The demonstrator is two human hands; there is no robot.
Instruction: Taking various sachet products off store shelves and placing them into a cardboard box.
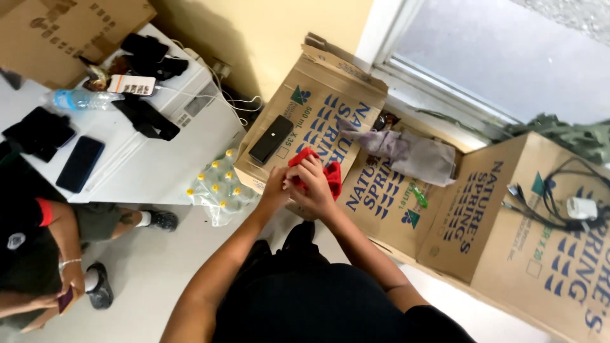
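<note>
Head view shows our fingers bunched together on a red cloth point(321, 170): the left hand point(277, 185) pinches its near edge, and the right hand point(314, 184) is curled over the top of it, fingers closed on the fabric. The cloth sits in both hands just above the flap of a brown cardboard box point(305, 121) with blue lettering and a small green mark at its corner.

On that same flap, just left of the cloth, lies a flat black rectangular device point(271, 139). Beyond our hands a crumpled grey-purple cloth point(406, 152) is draped across the next box point(381, 197), and a small green object point(419, 197) lies on that box's printed face. Farther right, a third box point(508, 216) of the same brown and blue carries a white charger point(581, 208) with tangled black cables point(540, 203).

Below the first box, on the floor, stands a shrink-wrapped pack of bottles with yellow caps point(219, 187), close to our left forearm.

To the left is a white table point(159, 165) with a dark phone point(79, 163), a clear plastic water bottle point(79, 99) lying on its side, and black pouches point(149, 54). Another person point(38, 254) in black sits at the left edge.
</note>
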